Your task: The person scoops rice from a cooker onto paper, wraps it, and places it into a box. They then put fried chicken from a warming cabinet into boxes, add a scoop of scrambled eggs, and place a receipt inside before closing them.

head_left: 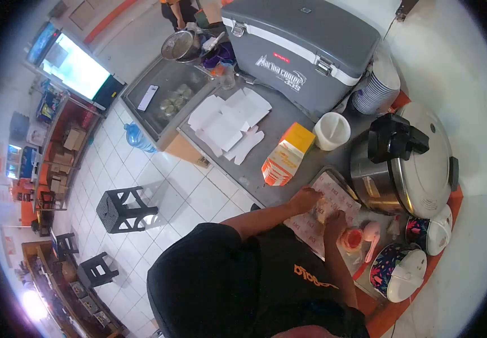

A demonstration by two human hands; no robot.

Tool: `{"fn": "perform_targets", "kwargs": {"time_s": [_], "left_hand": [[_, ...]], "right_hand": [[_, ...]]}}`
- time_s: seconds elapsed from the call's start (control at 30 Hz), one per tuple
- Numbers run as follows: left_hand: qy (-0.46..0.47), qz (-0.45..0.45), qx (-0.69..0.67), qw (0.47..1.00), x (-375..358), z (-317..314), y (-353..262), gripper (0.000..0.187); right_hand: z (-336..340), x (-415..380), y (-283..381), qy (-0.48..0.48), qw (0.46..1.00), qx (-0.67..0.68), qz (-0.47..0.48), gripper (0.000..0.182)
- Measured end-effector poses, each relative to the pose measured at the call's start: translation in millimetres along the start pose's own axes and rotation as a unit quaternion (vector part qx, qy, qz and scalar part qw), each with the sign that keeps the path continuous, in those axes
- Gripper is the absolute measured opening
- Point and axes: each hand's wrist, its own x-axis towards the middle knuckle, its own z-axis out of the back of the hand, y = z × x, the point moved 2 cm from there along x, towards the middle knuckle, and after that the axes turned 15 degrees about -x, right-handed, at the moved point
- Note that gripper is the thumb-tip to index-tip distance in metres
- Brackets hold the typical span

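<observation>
A sheet of white paper with red print (340, 198) lies on a tray at the counter's front edge. A small pale food item (323, 210) rests on it, between my hands. My left hand (305, 200) is closed at the sheet's left side, its fingers curled. On the other side, my right hand (334, 222) is closed beside the food, fingertips pressed together. What either hand pinches is too small to make out. A container with red contents (352, 239) stands near my right wrist, with a pink utensil (371, 232) beside it.
Behind the paper stands a large steel cooker (379, 169). Two patterned lidded pots (387, 270) are at the right. An orange-and-yellow carton (288, 155), a white tub (332, 131), unfolded white boxes (226, 124) and a grey cooler (294, 50) occupy the counter. A person (178, 11) stands beyond.
</observation>
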Motion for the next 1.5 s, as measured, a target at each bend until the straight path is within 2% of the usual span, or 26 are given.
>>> {"fn": "perform_targets", "kwargs": {"time_s": [0.1,0.17,0.2,0.27,0.33,0.4,0.47,0.53,0.6,0.7,0.73,0.8,0.9,0.97,1.03,1.07,1.13,1.17,1.2,1.3,1.33,1.37,1.4,1.43,1.47,1.5], "left_hand": [[-0.015,-0.057,-0.019,0.998,-0.7,0.2,-5.8,0.03],[-0.061,-0.086,0.015,0.994,-3.1,10.5,-19.8,0.027],[-0.058,-0.086,0.012,0.995,-2.7,14.9,-18.4,0.027],[0.004,-0.156,0.126,0.98,-1.0,7.1,-13.7,0.026],[-0.016,-0.146,0.016,0.989,-3.9,-2.4,3.1,0.024],[0.033,-0.141,0.074,0.987,-15.3,4.0,3.9,0.021],[0.08,-0.131,0.11,0.982,-29.5,17.4,-6.6,0.028],[0.108,-0.117,0.063,0.985,-39.4,42.6,-29.7,0.041],[0.059,-0.173,0.099,0.978,-47.7,38.3,-25.0,0.051],[0.089,-0.187,0.188,0.96,-37.9,37.9,-26.6,0.041],[0.096,-0.193,0.186,0.959,-32.9,41.5,-25.4,0.041],[0.184,-0.136,0.081,0.97,-19.7,47.5,-18.8,0.027],[0.183,-0.099,-0.029,0.978,-10.0,38.6,2.3,0.015],[0.201,-0.071,0.0,0.977,-5.2,44.7,-9.2,0.016],[0.216,-0.042,0.027,0.975,0.7,49.5,-26.9,0.019],[0.218,-0.015,0.082,0.972,1.8,48.8,-34.3,0.019],[0.217,0.013,0.138,0.966,1.1,39.6,-46.5,0.018],[0.112,-0.008,0.169,0.979,-1.4,35.7,-52.1,0.016],[0.005,-0.029,0.199,0.98,-6.8,32.9,-58.2,0.015],[-0.02,-0.023,0.227,0.973,-27.9,-1.6,-25.1,0.013],[0.009,-0.072,0.229,0.971,-42.7,5.8,-40.6,0.016],[0.078,0.015,0.229,0.97,-45.4,-13.5,-23.3,0.023],[0.033,-0.059,0.281,0.957,-54.8,-32.1,-3.6,0.031],[0.044,-0.047,0.339,0.939,-63.9,-34.3,-9.6,0.041],[0.052,-0.057,0.269,0.96,-74.0,-53.2,11.6,0.048],[0.08,-0.024,0.318,0.944,-78.6,-32.5,-20.3,0.053]], "right_hand": [[-2.6,-4.5,5.9,-0.032,0.999,-0.039,0.018,0.02],[-5.3,-5.1,7.2,-0.06,0.992,0.114,-0.01,0.024],[-7.3,-4.7,6.4,-0.058,0.992,0.112,-0.014,0.024],[-3.1,-9.1,3.4,0.037,0.997,0.044,-0.054,0.023],[-25.7,-13.8,-15.9,-0.072,0.991,-0.083,0.078,0.023],[-11.7,-26.2,-7.1,0.002,0.988,-0.126,0.086,0.027],[-39.2,-44.9,-31.8,-0.068,0.984,-0.067,0.152,0.037],[-2.2,-59.4,-15.4,-0.044,0.984,-0.09,0.148,0.046],[12.5,-65.0,-8.7,-0.069,0.975,-0.138,0.158,0.046],[22.6,-60.5,-5.1,-0.03,0.987,-0.12,0.102,0.044],[8.5,-59.5,-15.6,-0.065,0.99,-0.059,0.112,0.042],[-20.0,-52.4,-35.3,-0.034,0.994,-0.028,0.098,0.041],[-11.8,-32.4,-34.6,0.039,0.997,-0.012,0.07,0.035],[-3.0,-15.7,-26.7,0.079,0.995,-0.028,0.051,0.03],[-1.7,0.8,-27.4,0.118,0.988,0.056,-0.081,0.02],[-12.0,7.1,-28.6,0.119,0.988,0.058,-0.082,0.02],[-24.5,18.3,-23.8,-0.027,0.999,-0.035,0.018,0.015],[-11.2,21.9,-14.3,-0.029,0.999,-0.033,0.022,0.015],[1.3,26.4,-5.5,0.03,0.994,-0.096,0.04,0.019],[-19.3,28.8,-12.8,0.159,0.972,-0.161,0.062,0.026],[-28.1,23.9,-17.9,0.165,0.973,-0.143,0.076,0.029],[-51.8,13.1,-15.0,0.061,0.985,-0.132,0.095,0.03],[-54.6,16.9,-9.1,0.122,0.983,-0.109,0.087,0.033],[-58.0,20.1,-3.7,0.183,0.976,-0.087,0.077,0.037],[-61.0,22.6,1.7,0.241,0.966,-0.068,0.063,0.041],[-17.3,9.0,18.1,0.219,0.971,-0.069,0.064,0.057]]}}
